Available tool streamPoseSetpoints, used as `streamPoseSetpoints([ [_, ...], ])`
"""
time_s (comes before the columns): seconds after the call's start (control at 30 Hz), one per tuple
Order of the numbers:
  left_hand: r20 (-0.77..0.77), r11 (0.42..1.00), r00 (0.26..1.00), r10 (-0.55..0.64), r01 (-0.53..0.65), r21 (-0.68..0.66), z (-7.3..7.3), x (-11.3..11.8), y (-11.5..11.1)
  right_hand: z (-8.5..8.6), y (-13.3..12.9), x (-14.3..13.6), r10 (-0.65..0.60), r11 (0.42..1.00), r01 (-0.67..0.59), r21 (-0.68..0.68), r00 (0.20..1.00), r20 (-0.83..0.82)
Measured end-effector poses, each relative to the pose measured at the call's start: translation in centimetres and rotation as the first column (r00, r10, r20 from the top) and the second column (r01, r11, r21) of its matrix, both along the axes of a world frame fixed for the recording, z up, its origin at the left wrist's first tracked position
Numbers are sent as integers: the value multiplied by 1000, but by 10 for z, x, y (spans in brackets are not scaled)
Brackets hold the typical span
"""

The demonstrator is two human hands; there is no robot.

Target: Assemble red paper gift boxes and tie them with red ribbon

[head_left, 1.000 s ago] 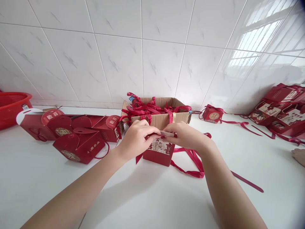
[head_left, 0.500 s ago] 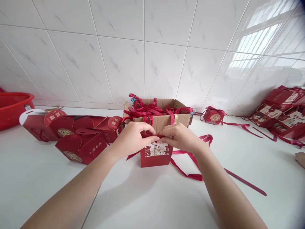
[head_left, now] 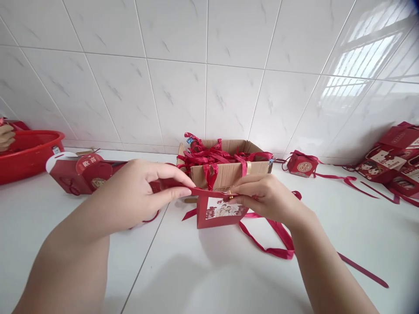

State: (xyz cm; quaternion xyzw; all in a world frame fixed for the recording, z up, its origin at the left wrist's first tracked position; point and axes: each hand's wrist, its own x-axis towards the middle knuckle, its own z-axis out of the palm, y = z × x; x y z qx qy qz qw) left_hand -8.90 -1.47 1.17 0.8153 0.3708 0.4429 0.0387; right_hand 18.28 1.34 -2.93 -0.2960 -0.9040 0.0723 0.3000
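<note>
A small red box (head_left: 209, 218) with a white printed panel of two figures stands on the white table in the middle. Above its top left, my left hand (head_left: 157, 192) pinches a red strip, probably ribbon, stretched toward the box. My right hand (head_left: 258, 196) is closed at the top of the box, with a small gold-coloured piece at its fingertips. Its fingers cover the box's upper right edge. Loose red ribbon (head_left: 278, 252) lies in a loop to the right of the box.
Behind stands a cardboard box (head_left: 225, 174) full of red ribbons. Red boxes (head_left: 70, 174) lie at left beside a red basin (head_left: 29, 163), where another person's hand shows. A small tied box (head_left: 303, 165) and stacked red boxes (head_left: 386, 159) are at right.
My left hand has moved left, away from my right hand, drawing out the red strip. The view has shifted left, and another person's hand now shows above the basin.
</note>
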Motion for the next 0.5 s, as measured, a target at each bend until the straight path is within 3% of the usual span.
streamPoseSetpoints([
  [0.1,2,1000,1000,10,-10,16,-3,15,-4,-1,-3,-8,35,996,-31,-82,998,48],
  [0.27,162,949,987,2,-53,311,-13,35,1,-3,-10,-22,108,981,-99,-170,993,47],
  [0.37,228,917,973,-20,-73,391,-14,36,2,1,-14,-20,101,977,-104,-188,995,-26],
  [0.5,170,847,985,-34,-63,529,-9,31,-3,8,-18,-12,35,962,-62,-265,994,-106],
])
